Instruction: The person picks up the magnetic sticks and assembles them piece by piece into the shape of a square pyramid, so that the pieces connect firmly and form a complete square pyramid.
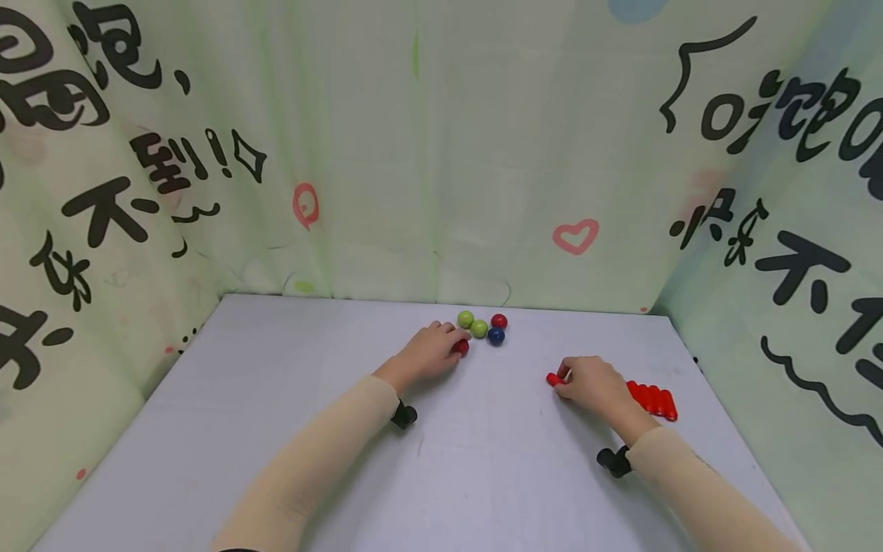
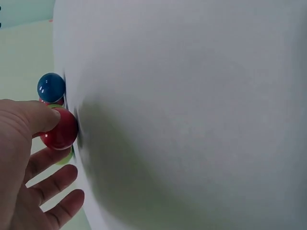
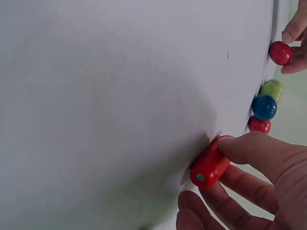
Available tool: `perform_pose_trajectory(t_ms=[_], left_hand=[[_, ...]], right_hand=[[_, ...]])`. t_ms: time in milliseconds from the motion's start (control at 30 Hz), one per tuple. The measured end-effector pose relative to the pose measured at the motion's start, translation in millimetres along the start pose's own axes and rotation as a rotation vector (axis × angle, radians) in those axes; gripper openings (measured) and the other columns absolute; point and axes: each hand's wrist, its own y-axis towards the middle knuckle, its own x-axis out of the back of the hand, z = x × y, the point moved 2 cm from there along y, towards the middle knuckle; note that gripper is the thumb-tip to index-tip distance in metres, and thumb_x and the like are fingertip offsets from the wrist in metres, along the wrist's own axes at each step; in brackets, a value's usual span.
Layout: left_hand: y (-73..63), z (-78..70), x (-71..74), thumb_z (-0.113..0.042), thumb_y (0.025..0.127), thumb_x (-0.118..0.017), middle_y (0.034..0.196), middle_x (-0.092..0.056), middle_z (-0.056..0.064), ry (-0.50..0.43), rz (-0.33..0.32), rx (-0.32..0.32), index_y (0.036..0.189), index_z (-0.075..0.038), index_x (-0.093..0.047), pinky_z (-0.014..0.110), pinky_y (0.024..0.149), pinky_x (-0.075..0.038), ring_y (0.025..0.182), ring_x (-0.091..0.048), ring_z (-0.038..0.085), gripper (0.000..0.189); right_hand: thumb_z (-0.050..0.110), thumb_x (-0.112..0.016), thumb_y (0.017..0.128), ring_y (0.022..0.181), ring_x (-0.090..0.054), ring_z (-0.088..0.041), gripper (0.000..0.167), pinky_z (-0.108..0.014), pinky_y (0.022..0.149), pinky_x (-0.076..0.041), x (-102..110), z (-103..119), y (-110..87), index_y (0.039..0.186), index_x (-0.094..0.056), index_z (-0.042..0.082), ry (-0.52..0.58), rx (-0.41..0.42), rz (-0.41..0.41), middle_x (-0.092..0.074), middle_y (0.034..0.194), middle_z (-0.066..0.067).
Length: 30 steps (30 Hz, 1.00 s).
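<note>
My left hand [image 1: 429, 353] pinches a glossy red ball [image 2: 63, 133] between thumb and index finger, at the table's far middle. The left wrist view shows its other fingers spread below. Just right of that hand are two green balls [image 1: 465, 319], another red ball [image 1: 499, 321] and a blue ball [image 1: 496, 336], bunched close together. Toward the right side, my right hand [image 1: 595, 383] grips a short red stick [image 3: 211, 165] by thumb and fingers, low at the table surface. A small grey-green round spot marks the stick's visible end.
Several more red sticks [image 1: 651, 400] lie side by side in a row, partly behind my right hand. The white table [image 1: 469, 475] ends at a printed curtain [image 1: 441, 153], which also hangs along both sides.
</note>
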Motion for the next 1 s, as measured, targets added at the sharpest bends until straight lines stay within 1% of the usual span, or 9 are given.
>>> perform_pose_trajectory(t_ms=[67,200,333,433,533,667,800,900,1000], left_hand=[[-2.6,1.7,-1.2,-0.022,0.104,-0.061,0.133,-0.063,0.010,-0.025,0.006,-0.003,0.143,-0.014,-0.059,0.041,0.102,-0.051,0.118,-0.058,0.027,0.039],[-8.1,4.4,-0.3,-0.018,0.105,-0.060,0.136,-0.059,0.012,-0.107,0.022,-0.009,0.143,-0.007,-0.059,0.037,0.107,-0.049,0.122,-0.059,0.026,0.040],[-14.9,7.4,2.4,-0.013,0.104,-0.061,0.134,-0.057,0.014,-0.164,0.030,-0.007,0.142,-0.003,-0.060,0.036,0.105,-0.050,0.120,-0.060,0.025,0.040],[-20.8,10.0,3.2,-0.009,0.101,-0.063,0.130,-0.057,0.014,-0.165,0.034,-0.002,0.141,-0.002,-0.061,0.035,0.101,-0.051,0.115,-0.059,0.025,0.040],[-27.8,11.0,3.7,-0.008,0.099,-0.065,0.125,-0.059,0.013,-0.150,0.041,-0.001,0.139,-0.003,-0.063,0.034,0.097,-0.051,0.109,-0.059,0.023,0.040],[-39.6,10.1,4.5,-0.016,0.099,-0.070,0.122,-0.062,0.008,-0.120,0.059,0.010,0.136,-0.009,-0.064,0.033,0.094,-0.054,0.102,-0.061,0.018,0.039],[-54.4,9.0,3.2,-0.025,0.098,-0.072,0.111,-0.065,0.001,-0.101,0.083,0.013,0.128,-0.013,-0.065,0.030,0.087,-0.054,0.092,-0.061,0.013,0.034],[-65.2,8.2,1.7,-0.028,0.098,-0.073,0.103,-0.064,-0.004,-0.117,0.095,0.009,0.124,-0.014,-0.065,0.027,0.083,-0.053,0.087,-0.058,0.010,0.030],[-74.6,5.6,1.6,-0.030,0.098,-0.072,0.101,-0.062,-0.006,-0.137,0.107,0.003,0.121,-0.014,-0.067,0.025,0.081,-0.052,0.086,-0.057,0.008,0.029]], right_hand=[[0.019,-0.078,0.085,0.077,-0.060,-0.023,0.027,-0.037,0.067,-0.054,-1.5,3.7,0.4,0.106,-0.070,0.003,0.016,0.010,-0.004,-0.069,0.091,-0.010],[0.017,-0.078,0.085,0.079,-0.060,-0.024,0.025,-0.037,0.069,-0.055,-5.9,9.3,0.2,0.105,-0.071,0.004,0.046,0.013,-0.015,-0.068,0.092,-0.011],[0.016,-0.079,0.084,0.082,-0.061,-0.024,0.026,-0.037,0.071,-0.057,-10.8,16.0,-0.2,0.106,-0.072,0.004,0.073,0.030,-0.027,-0.069,0.093,-0.011],[0.016,-0.080,0.084,0.084,-0.062,-0.024,0.026,-0.038,0.074,-0.058,-14.3,22.7,-0.9,0.107,-0.072,0.005,0.093,0.045,-0.021,-0.070,0.094,-0.010],[0.016,-0.080,0.085,0.086,-0.062,-0.023,0.026,-0.039,0.076,-0.059,-18.0,29.4,-2.0,0.107,-0.072,0.005,0.105,0.050,-0.007,-0.070,0.096,-0.009],[0.015,-0.078,0.086,0.084,-0.061,-0.022,0.022,-0.039,0.077,-0.058,-21.2,38.0,-2.6,0.105,-0.072,0.005,0.121,0.064,-0.001,-0.070,0.093,-0.007],[0.014,-0.077,0.086,0.081,-0.060,-0.020,0.019,-0.036,0.074,-0.056,-26.6,45.1,-3.2,0.103,-0.072,0.007,0.151,0.089,0.008,-0.069,0.090,-0.005],[0.013,-0.076,0.087,0.080,-0.059,-0.019,0.017,-0.034,0.071,-0.055,-31.9,48.7,-4.1,0.103,-0.072,0.007,0.180,0.096,0.011,-0.068,0.088,-0.003],[0.013,-0.077,0.087,0.080,-0.059,-0.019,0.018,-0.033,0.072,-0.055,-35.1,51.8,-5.8,0.103,-0.072,0.008,0.208,0.083,0.005,-0.067,0.087,-0.003]])
